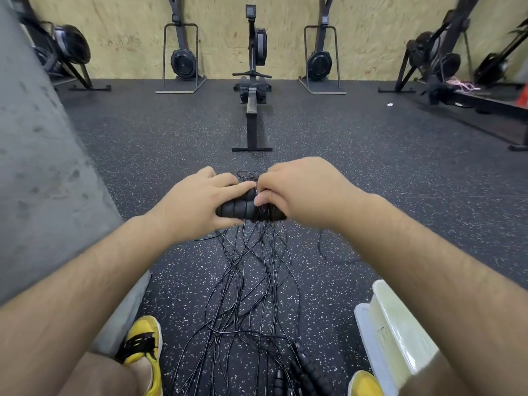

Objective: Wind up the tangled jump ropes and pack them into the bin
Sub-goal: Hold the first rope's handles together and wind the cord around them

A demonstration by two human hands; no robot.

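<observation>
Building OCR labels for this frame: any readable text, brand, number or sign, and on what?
No text reads legibly.
Rowing machine monitor: too small and blurred.
Bin: faint dark mark, unreadable.
Jump rope handles: no print visible.
Yellow shoes: no brand visible.

Open floor [385,172] wide toward right and far edge. Rowing machine [251,121] blocks centre farther out. Grey slab [43,167] walls off whole left side. Bin [400,332] crowds near right. Rope strands [251,281] sprawl between yellow shoes [143,341].
</observation>
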